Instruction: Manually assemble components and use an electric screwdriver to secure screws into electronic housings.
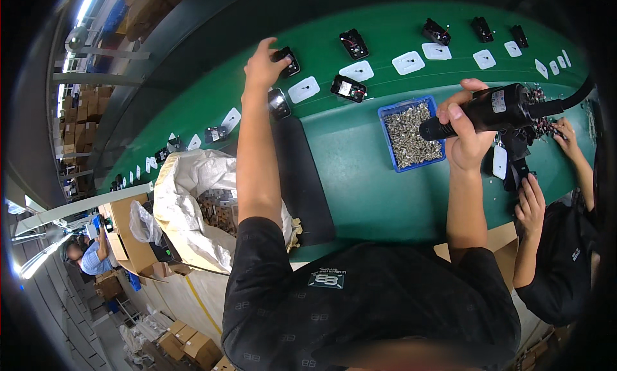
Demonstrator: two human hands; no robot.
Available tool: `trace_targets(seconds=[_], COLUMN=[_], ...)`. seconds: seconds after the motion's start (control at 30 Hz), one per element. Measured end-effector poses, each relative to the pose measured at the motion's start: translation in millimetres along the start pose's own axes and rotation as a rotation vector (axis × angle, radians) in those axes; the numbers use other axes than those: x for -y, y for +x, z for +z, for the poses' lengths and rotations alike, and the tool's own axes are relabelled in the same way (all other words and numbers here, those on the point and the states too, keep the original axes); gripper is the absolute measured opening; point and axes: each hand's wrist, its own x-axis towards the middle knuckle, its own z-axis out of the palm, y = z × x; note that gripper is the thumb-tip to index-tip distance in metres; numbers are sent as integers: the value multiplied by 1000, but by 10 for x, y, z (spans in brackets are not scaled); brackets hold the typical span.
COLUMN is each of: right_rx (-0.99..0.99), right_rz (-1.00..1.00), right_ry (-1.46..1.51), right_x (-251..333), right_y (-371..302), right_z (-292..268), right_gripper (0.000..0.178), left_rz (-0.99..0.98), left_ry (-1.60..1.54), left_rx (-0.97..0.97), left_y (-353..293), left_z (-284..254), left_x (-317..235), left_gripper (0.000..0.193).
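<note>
My left hand (262,69) reaches to the far side of the green belt, its thumb and fingers closed around a small black plastic housing (292,65). In my right hand (468,136) is a black electric screwdriver (498,108), its tip end pointing left and its cable running off to the right. Below that tip stands a blue bin (396,168) full of small metal screws (413,136). Another black housing (349,88) with a white label and wires lies right of my left hand. A shiny dark housing (278,105) sits close to my left forearm.
More open housings (354,44) and white plates (408,63) line the belt (385,24). A black mat (305,191) lies beside my left arm, next to a white sack (186,184) of small parts. At right, a co-worker's hands (530,200) handle dark parts.
</note>
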Motion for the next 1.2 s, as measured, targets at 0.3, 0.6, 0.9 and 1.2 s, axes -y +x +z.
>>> trace_targets(seconds=[0.3,0.6,0.9,1.2], right_rx=[-26,41,166,239], right_rz=[-37,-42,-38,-34], right_ry=[130,117,229,244], right_x=[-35,95,287,496], right_y=[38,-47,-152,-278], right_z=[52,-21,-51,77], right_gripper=[41,44,44,46], left_rz=[58,146,375,354], left_ry=[-176,-411,-386,-646], left_rx=[48,352,130,166], left_y=[-696,-2197,-2158,-2312], left_z=[-517,-131,-268,-90], left_x=[-696,-970,-1489,-1693], left_gripper=[32,26,36,12])
